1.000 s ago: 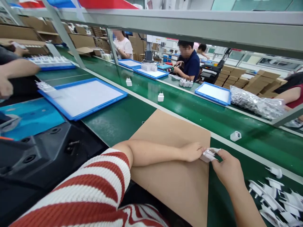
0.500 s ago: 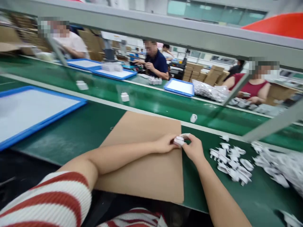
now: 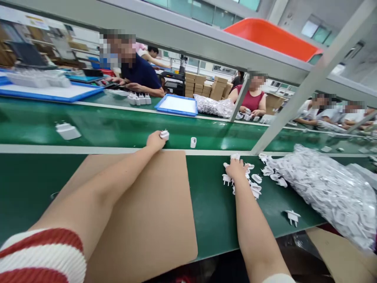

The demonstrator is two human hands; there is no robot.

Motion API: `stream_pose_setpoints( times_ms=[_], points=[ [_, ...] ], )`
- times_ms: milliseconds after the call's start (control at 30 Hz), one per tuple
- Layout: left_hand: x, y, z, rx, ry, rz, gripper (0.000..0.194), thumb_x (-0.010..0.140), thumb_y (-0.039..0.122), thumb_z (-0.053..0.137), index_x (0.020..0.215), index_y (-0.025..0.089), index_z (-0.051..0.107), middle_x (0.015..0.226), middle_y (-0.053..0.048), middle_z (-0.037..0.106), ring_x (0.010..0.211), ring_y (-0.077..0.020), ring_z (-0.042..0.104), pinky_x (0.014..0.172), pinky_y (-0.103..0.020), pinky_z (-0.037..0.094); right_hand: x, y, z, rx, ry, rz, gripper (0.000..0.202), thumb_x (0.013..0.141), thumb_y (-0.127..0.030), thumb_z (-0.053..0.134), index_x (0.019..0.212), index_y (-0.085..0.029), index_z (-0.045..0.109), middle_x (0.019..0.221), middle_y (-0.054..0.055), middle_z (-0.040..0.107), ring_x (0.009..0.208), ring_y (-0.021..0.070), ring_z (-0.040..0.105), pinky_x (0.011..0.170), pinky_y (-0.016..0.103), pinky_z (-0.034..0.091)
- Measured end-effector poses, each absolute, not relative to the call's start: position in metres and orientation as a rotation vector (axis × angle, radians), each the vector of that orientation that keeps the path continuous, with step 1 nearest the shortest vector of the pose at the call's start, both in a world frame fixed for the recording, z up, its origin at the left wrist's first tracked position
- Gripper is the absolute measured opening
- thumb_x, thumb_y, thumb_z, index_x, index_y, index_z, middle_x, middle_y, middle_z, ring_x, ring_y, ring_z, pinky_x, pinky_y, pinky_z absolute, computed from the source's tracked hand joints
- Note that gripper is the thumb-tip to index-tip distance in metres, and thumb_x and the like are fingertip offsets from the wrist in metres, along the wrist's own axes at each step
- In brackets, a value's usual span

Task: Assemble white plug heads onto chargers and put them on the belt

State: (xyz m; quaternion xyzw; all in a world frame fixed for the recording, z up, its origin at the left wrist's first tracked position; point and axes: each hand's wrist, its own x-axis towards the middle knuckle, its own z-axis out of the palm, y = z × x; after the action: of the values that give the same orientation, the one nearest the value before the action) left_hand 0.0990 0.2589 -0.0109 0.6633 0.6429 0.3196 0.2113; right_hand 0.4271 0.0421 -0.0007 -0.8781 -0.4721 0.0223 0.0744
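Above the green conveyor belt, my left hand (image 3: 156, 141) is closed on a white power adapter (image 3: 164, 135), whose short pins point up. My right hand (image 3: 237, 169) reaches into a loose pile of white plug pieces (image 3: 255, 189), fingers apart and touching the heap. Whether a piece lies under those fingertips is hidden. A flat brown cardboard sheet (image 3: 141, 212) lies on the green table beneath my left forearm. On the belt, another white adapter (image 3: 193, 142) stands to the right of my left hand, and a larger-looking one (image 3: 67, 131) lies to the left.
A clear bag of white plug pieces (image 3: 332, 188) bulges at the right, with a single plug piece (image 3: 292, 217) nearer me. A slanted metal post (image 3: 282, 110) rises behind the pile. Across the belt, co-workers sit near a blue-rimmed tray (image 3: 176, 105) and several adapters (image 3: 139, 99).
My hands have parted: the left carried the adapter forward to the belt, the right moved to the plug pile. The view has turned to the right.
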Motion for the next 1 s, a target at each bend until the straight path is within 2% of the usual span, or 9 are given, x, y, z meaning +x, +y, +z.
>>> stream_pose_setpoints(
  times_ms=[133, 233, 300, 400, 500, 567, 733, 900, 1000],
  points=[
    [0.115, 0.261, -0.009, 1.747, 2.033, 0.938, 0.065, 0.066, 0.025, 0.08, 0.125, 0.007, 0.059, 0.142, -0.03, 0.058, 0.138, -0.0504, 0.05, 0.113, -0.064, 0.04, 0.426, 0.041, 0.007, -2.578, -1.456, 0.074, 0.039, 0.089, -0.01, 0.061, 0.127, -0.014, 0.069, 0.14, 0.019, 0.057, 0.118, 0.0293, 0.066, 0.107, 0.041, 0.045],
    [0.142, 0.24, -0.01, 1.892, 2.092, 1.291, 0.081, 0.073, 0.033, 0.078, 0.143, 0.01, 0.046, 0.159, -0.026, 0.042, 0.149, -0.0447, 0.037, 0.122, -0.059, 0.032, 0.425, 0.04, 0.009, -2.541, -1.452, 0.054, 0.03, 0.087, -0.007, 0.062, 0.113, -0.016, 0.073, 0.127, 0.014, 0.063, 0.106, 0.0254, 0.068, 0.093, 0.033, 0.049],
    [0.163, 0.227, -0.012, 2.093, 1.925, 1.305, 0.077, 0.078, 0.041, 0.076, 0.144, 0.012, 0.047, 0.155, -0.023, 0.047, 0.146, -0.0415, 0.042, 0.12, -0.054, 0.036, 0.424, 0.039, 0.009, -2.514, -1.461, 0.048, 0.025, 0.086, -0.006, 0.062, 0.106, -0.017, 0.074, 0.12, 0.013, 0.066, 0.103, 0.0248, 0.069, 0.091, 0.032, 0.048],
    [0.187, 0.22, -0.015, 2.192, 1.778, 0.912, 0.072, 0.08, 0.051, 0.077, 0.135, 0.01, 0.056, 0.141, -0.025, 0.06, 0.134, -0.0438, 0.054, 0.111, -0.052, 0.045, 0.421, 0.038, 0.009, -2.458, -1.465, 0.033, 0.039, 0.081, -0.002, 0.063, 0.116, -0.019, 0.072, 0.12, 0.011, 0.067, 0.102, 0.0235, 0.069, 0.09, 0.031, 0.048],
    [0.197, 0.223, -0.014, 2.146, 1.723, 0.625, 0.046, 0.087, 0.039, 0.071, 0.123, 0.01, 0.066, 0.128, -0.025, 0.068, 0.12, -0.0422, 0.064, 0.099, -0.048, 0.051, 0.417, 0.037, 0.008, -2.371, -1.464, 0.05, 0.054, 0.078, 0.001, 0.063, 0.126, -0.02, 0.071, 0.129, 0.013, 0.063, 0.099, 0.0221, 0.07, 0.085, 0.029, 0.051],
    [0.195, 0.221, -0.011, 2.181, 1.656, 0.616, 0.035, 0.09, 0.028, 0.064, 0.12, 0.012, 0.069, 0.125, -0.022, 0.071, 0.118, -0.0392, 0.066, 0.097, -0.044, 0.052, 0.415, 0.037, 0.008, -2.323, -1.482, 0.081, 0.05, 0.076, 0.002, 0.063, 0.119, -0.019, 0.075, 0.13, 0.014, 0.063, 0.098, 0.022, 0.07, 0.084, 0.028, 0.051],
    [0.165, 0.176, -0.008, 2.31, 1.39, 0.704, 0.034, 0.09, 0.031, 0.063, 0.122, 0.021, 0.073, 0.126, -0.009, 0.075, 0.115, -0.0308, 0.067, 0.096, -0.035, 0.053, 0.415, 0.038, 0.009, -2.225, -1.51, 0.222, 0.037, 0.072, 0.003, 0.065, 0.097, -0.019, 0.081, 0.103, 0.011, 0.077, 0.103, 0.027, 0.071, 0.091, 0.033, 0.052],
    [0.109, 0.093, -0.017, 2.25, 1.051, 0.779, 0.037, 0.09, 0.052, 0.064, 0.11, 0.024, 0.076, 0.113, -0.007, 0.077, 0.104, -0.0304, 0.069, 0.088, -0.038, 0.055, 0.404, 0.039, 0.013, -2.021, -1.552, 0.445, 0.037, 0.076, -0.004, 0.062, 0.105, -0.019, 0.08, 0.099, 0.004, 0.081, 0.093, 0.0204, 0.075, 0.082, 0.026, 0.055],
    [0.085, 0.058, -0.023, 2.214, 1.107, 0.744, 0.038, 0.09, 0.055, 0.062, 0.108, 0.023, 0.075, 0.109, -0.01, 0.076, 0.103, -0.0322, 0.068, 0.09, -0.044, 0.055, 0.385, 0.038, 0.01, -1.766, -1.595, 0.783, 0.04, 0.074, -0.002, 0.06, 0.105, -0.019, 0.08, 0.097, 0.002, 0.082, 0.091, 0.0188, 0.075, 0.081, 0.025, 0.056]
  ],
)
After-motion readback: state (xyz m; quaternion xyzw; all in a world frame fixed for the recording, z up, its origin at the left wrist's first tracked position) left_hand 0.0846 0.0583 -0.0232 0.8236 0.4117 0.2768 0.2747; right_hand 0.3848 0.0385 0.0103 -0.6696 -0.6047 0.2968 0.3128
